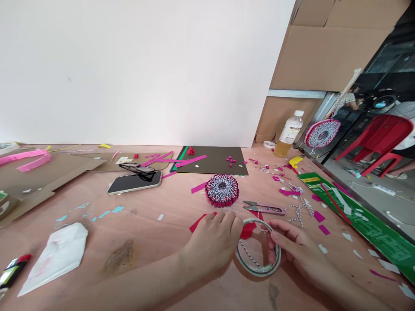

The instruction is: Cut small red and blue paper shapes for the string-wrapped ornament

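Note:
My right hand (298,246) grips a nearly used-up roll of tape (275,261) by its right side, thumb on the rim and fingers behind. Beside the roll's left edge, my left hand (217,237) is closed with its knuckles up; what its fingers hold is hidden. Red pieces (249,230) lie under and behind the hands, and a black-and-white twisted cord (249,254) shows through the roll. Just beyond the left hand sits a round ornament (222,190) of looped magenta strips and patterned cord. Thread snips (266,208) lie to its right.
A phone (134,183) with glasses (138,168) on it lies left of a dark board (212,160). A bottle (289,134) stands at the back right. Green cardboard (366,220) runs along the right edge. Another ornament (322,133) hangs there. Paper scraps are scattered about.

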Available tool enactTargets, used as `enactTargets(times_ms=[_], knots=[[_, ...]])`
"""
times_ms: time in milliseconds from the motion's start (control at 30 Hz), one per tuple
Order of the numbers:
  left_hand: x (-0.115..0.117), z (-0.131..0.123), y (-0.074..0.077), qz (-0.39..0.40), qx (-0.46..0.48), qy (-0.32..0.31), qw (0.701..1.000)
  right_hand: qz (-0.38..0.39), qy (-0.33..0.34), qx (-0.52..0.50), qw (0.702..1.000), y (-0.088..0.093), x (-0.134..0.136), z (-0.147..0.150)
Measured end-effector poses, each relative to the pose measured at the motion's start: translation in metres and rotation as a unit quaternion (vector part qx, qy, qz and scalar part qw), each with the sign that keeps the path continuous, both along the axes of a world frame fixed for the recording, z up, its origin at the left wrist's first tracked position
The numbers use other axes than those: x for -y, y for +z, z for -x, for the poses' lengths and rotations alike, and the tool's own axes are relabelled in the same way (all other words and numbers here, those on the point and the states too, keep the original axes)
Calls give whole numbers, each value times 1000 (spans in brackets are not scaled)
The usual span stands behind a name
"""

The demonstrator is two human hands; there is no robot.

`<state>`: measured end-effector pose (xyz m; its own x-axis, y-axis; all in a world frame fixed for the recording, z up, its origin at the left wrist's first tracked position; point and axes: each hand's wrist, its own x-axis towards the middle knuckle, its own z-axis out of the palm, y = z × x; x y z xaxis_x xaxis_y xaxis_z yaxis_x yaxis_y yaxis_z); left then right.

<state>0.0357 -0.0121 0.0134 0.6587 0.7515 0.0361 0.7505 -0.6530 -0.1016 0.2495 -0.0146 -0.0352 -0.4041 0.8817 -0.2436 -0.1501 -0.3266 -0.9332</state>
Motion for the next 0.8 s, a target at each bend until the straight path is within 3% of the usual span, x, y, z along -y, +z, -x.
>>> enactTargets(times_ms=[67, 267, 400, 500, 633, 733, 800], knots=[[0, -1, 2, 24, 11, 7, 1000, -8, -3, 12, 1000, -1, 1, 0], [3, -2, 5, 130, 106, 113, 979, -16, 11, 29, 999, 0, 2, 0], [0, 0, 3, 150, 192, 113, 963, -29, 16, 41, 999, 4, -3, -2], [-10, 8, 13, 136, 233, 115, 956, -41, -12, 51, 998, 2, -9, -5], [-22, 39, 55, -9, 234, 99, 967, -36, -46, 45, 997, -1, -14, -9], [-22, 68, 90, -182, 309, 124, 925, -29, -56, 36, 997, 1, -14, -9], [-25, 83, 102, -274, 318, 145, 896, -32, -57, 38, 997, 3, -15, -9]])
